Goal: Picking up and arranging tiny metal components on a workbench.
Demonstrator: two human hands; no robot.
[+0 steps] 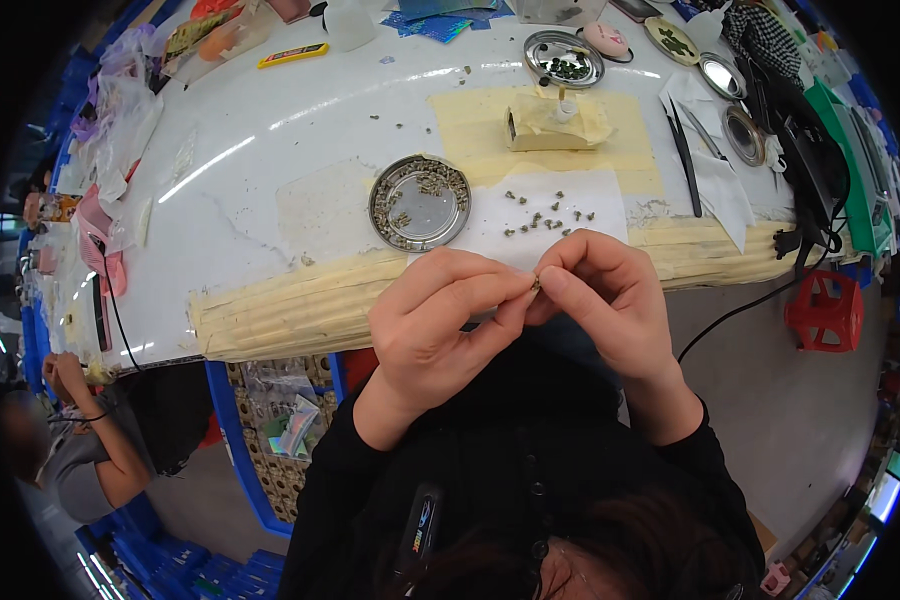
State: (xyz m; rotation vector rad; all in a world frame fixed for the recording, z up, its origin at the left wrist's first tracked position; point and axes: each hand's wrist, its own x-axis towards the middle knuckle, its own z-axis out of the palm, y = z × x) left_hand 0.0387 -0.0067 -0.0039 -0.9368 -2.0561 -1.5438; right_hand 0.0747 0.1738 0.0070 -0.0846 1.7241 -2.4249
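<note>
1. Pinched a tiny brass-coloured metal piece point(537, 285) between the fingertips of the bare left hand point(435, 310) and bare right hand point(610, 310), both drawn to narrow grips, nearer the body than the round silver metal dish point(420, 215) and to its right.
2. Called, by judgement, for light fingertip pressure, steady wrists, and work kept above the white sheet to catch any drop.
3. Saw small loose metal pieces point(537, 217) right of the dish on that flat white paper sheet point(600, 190); saw similar ones inside the dish, mostly along its rim.
4. Noted, beyond and right of the dish, a cream tape-covered block point(555, 138); farther right, slim black tweezers point(684, 165).
5. Could not make out the held piece's exact shape, largely covered by fingertips, nor the right fingers curled behind the thumb.
</note>
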